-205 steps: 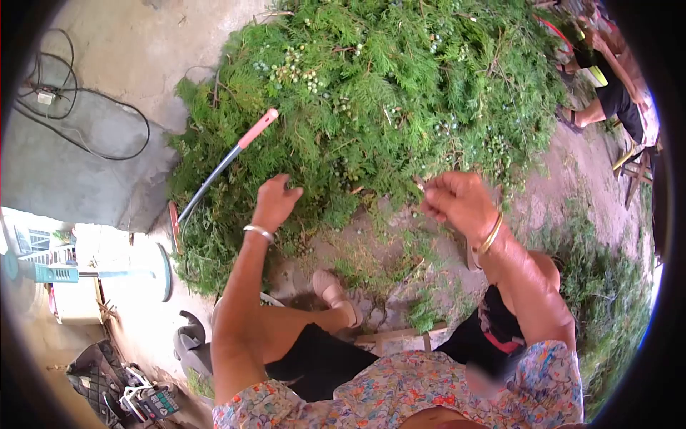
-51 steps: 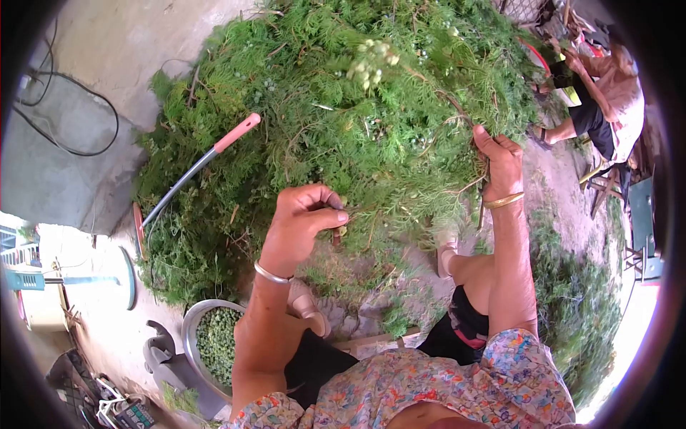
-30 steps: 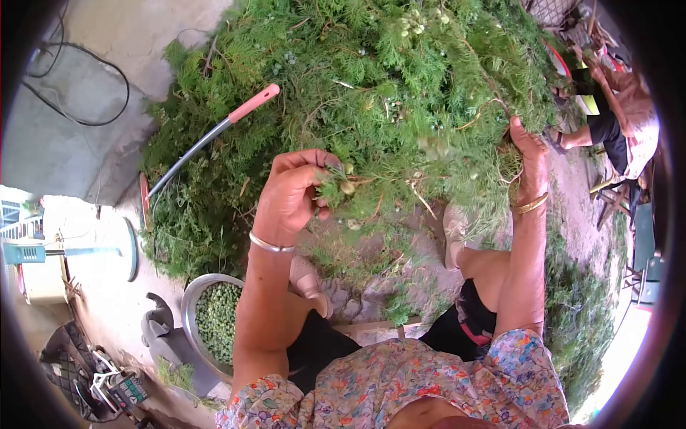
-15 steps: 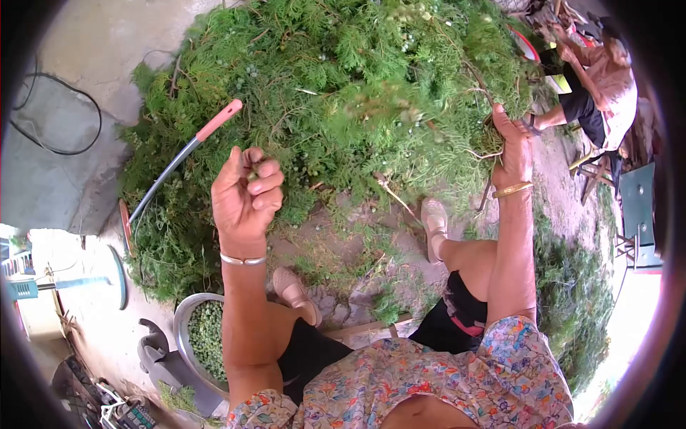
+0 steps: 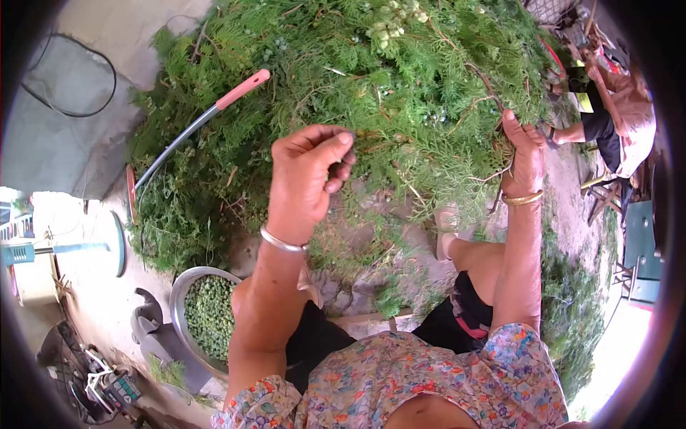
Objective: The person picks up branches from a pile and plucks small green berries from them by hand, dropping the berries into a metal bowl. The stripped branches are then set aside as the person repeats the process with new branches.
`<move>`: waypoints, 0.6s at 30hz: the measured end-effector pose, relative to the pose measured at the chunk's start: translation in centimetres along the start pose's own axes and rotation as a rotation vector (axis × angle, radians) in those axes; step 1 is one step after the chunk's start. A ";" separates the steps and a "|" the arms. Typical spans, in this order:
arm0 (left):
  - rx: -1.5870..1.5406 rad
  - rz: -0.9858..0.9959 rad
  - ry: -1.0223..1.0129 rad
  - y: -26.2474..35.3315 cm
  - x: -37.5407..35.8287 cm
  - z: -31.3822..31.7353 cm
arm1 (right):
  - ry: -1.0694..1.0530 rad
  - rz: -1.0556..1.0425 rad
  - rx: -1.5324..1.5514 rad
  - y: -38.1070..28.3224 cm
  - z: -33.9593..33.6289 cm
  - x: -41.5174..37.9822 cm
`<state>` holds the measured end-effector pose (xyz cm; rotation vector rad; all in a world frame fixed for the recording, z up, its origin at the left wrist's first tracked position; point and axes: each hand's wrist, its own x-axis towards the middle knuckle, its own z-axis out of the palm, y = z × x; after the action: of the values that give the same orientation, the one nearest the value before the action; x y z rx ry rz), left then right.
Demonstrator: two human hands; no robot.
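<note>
My left hand, wearing a silver bangle, has its thumb pressed to its fingers at the edge of the green foliage. What it holds, if anything, is too small to tell. My right hand, with a gold bangle, is closed around the brown stem of a leafy branch that spreads up and left across the pile. A big heap of green cut branches lies in front of me. Pale green round cones show near its top. A metal bowl of small green cones stands beside my left leg.
A curved tool with a pink handle lies on the heap's left side. A black cable loops over a grey surface. Grey cloth-like material lies by the bowl. Another person sits at the upper right, near a green panel.
My left hand has moved right and up, its palm turning away and its fingers coming to the foliage. My right hand still grips the branch. The view has shifted slightly.
</note>
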<state>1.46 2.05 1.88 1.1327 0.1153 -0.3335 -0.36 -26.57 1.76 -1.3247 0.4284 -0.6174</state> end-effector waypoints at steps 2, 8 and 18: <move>0.091 0.020 0.078 0.9 0.3 -1.2 | -0.019 0.031 -0.027 -0.2 0.3 -0.4; 0.366 0.035 -0.034 1.6 -0.2 -2.6 | -0.037 0.051 -0.012 -1.0 2.0 -1.5; 0.033 -0.142 -0.045 0.1 -0.1 -2.4 | -0.044 -0.045 -0.108 0.5 0.8 -0.4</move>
<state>1.58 4.32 0.96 1.1521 0.1516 -0.4883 -0.09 -25.61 1.41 -1.4515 0.4007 -0.6082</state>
